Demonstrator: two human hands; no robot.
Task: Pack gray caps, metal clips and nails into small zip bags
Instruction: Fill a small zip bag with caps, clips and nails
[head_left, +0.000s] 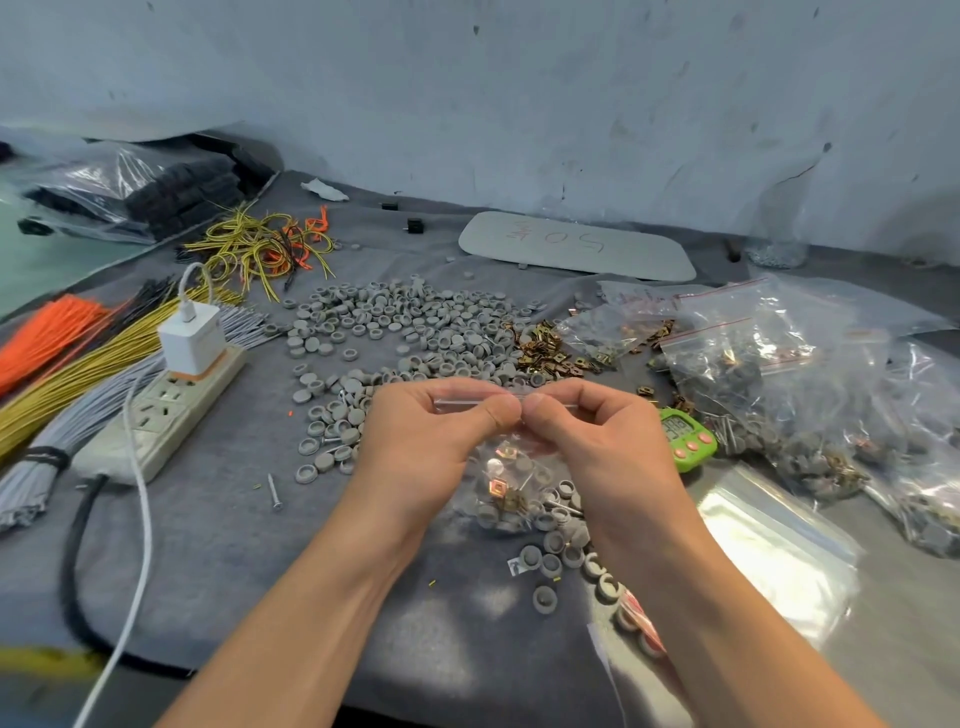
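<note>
The left hand (431, 426) and the right hand (587, 431) meet thumb to thumb at the centre of the view, both pinched on the top seal of one small zip bag (511, 488). The seal strip runs level from nine o'clock to three o'clock between the two sets of fingers, and the pouch hangs toward six o'clock below them, its bottom at or near the gray desk (218, 545). Both hands sit equally close to the seal, so the closing press looks set to run outward from the middle along that axis. Whether the strip is already fully shut cannot be told.

Inside the held bag lie gray caps, a few brassy metal clips and what appear to be thin nails, gathered at the bottom.

At twelve o'clock from the hands the loose gray caps (395, 322) spread across the desk, with the pile of metal clips (545, 348) at one o'clock. A single nail (274, 491) lies at eight o'clock of the left hand. At three o'clock sit filled zip bags (753, 364), and empty flat bags (769, 545) lie at four o'clock.
</note>
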